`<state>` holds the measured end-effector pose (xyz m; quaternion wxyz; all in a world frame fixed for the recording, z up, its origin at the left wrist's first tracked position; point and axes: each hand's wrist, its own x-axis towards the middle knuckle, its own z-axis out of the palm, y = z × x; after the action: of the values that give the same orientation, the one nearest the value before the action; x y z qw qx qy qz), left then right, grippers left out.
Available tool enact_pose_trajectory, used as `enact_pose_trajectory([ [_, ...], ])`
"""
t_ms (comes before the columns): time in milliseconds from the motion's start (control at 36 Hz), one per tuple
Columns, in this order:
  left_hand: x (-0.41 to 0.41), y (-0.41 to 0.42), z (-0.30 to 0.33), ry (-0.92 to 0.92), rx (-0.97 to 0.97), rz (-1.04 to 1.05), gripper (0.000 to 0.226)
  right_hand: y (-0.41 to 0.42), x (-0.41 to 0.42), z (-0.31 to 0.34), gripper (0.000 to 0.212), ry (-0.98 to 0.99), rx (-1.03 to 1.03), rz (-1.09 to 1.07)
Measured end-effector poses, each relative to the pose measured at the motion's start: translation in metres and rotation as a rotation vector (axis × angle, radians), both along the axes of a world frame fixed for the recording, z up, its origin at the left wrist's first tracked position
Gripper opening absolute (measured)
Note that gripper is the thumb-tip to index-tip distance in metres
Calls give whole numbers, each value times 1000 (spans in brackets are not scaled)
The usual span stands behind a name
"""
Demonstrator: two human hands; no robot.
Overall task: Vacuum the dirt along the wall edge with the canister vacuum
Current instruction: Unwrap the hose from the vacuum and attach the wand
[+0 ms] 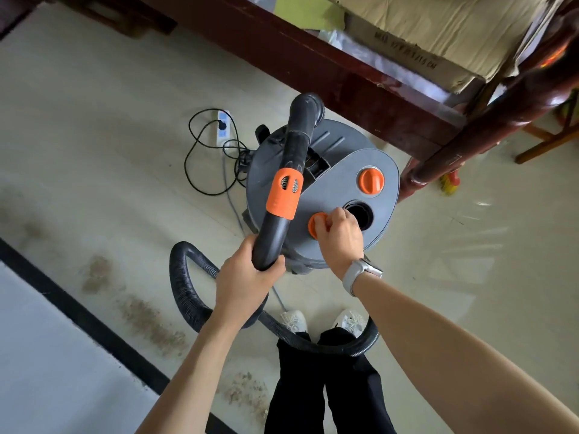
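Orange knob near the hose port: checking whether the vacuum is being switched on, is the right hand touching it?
Touching. The head view shows the right hand with fingers curled over the orange knob on the canister vacuum lid.

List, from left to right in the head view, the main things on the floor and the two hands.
Dirt along the wall → power strip → left hand gripping the vacuum wand → right hand on the orange knob → wooden chair leg.

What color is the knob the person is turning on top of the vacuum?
Orange. The knob under the right hand shows best in the head view.
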<state>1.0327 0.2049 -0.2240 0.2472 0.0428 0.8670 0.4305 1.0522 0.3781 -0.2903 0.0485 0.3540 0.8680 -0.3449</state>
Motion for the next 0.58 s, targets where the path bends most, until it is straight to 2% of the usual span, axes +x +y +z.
enact_pose_trajectory([
  [56,2,-4,-3,14,-8,-21,16,6,4,1,22,-23,-56,-2],
  [139,9,-6,-4,35,-8,-79,23,17,17,16,21,111,-281,-138],
  [222,24,2,-1,8,-3,-199,24,23,37,45,30,256,-629,-317],
  [278,39,11,1,-19,-38,-319,29,24,52,62,31,320,-870,-357],
  [361,65,33,5,-29,-64,-508,37,31,77,79,35,444,-1137,-539],
  [417,81,50,7,-49,-80,-584,40,38,98,88,27,524,-1214,-738],
  [472,97,67,10,-129,-66,-646,37,50,125,92,25,549,-1183,-900],
  [583,140,112,16,-270,-26,-793,32,88,188,98,23,541,-1120,-1065],
])
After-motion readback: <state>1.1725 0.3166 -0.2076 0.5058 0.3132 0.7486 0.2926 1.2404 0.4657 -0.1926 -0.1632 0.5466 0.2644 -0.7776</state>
